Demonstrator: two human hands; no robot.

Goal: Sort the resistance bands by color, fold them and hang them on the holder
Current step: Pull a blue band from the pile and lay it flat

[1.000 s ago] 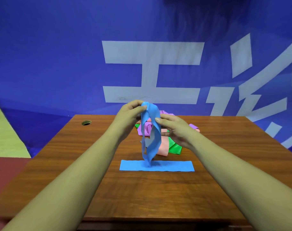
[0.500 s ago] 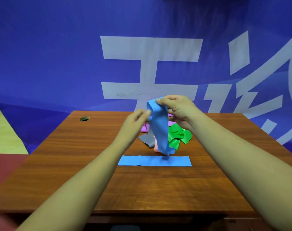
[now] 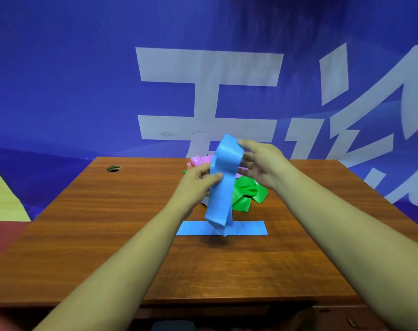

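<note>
You have two blue bands in sight. The hanging blue band (image 3: 223,187) droops doubled between your hands above the table (image 3: 107,223). The flat blue band (image 3: 247,228) lies on the wood under its lower end. Your left hand (image 3: 198,181) pinches the hanging one midway, and your right hand (image 3: 263,163) grips its top fold. Behind them is one tangled pile (image 3: 248,193) showing green and pink, perhaps three or more bands.

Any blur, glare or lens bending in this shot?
Head view: overall a little soft, no strong motion smear; the wide lens swells the right forearm toward the corner; glare glints on the pink band; the held blue band casts a faint shadow on the table.
</note>
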